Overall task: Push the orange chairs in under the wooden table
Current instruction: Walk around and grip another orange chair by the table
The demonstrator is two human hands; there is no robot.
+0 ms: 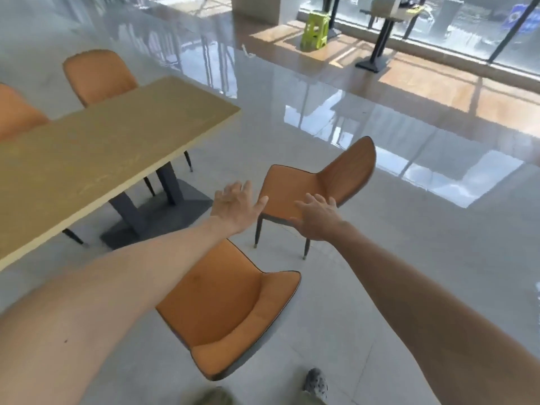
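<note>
The wooden table [96, 159] fills the left half of the view on a dark pedestal base [163, 217]. Two orange chairs stand pulled out on its near side: one close below me [228, 311], one farther off [295, 188] with its backrest to the right. Two more orange chairs sit against the far side, one [99, 76] at the back and one [17, 112] at the left edge. My left hand [236, 206] and my right hand [317, 219] are stretched out in the air in front of the farther chair, fingers spread, holding nothing.
Glossy grey tiled floor [409, 258] spreads to the right. At the back stand a lime-green step stool [314, 30], a black-legged table [380, 33] and a glass wall. My shoe [315, 381] shows at the bottom edge.
</note>
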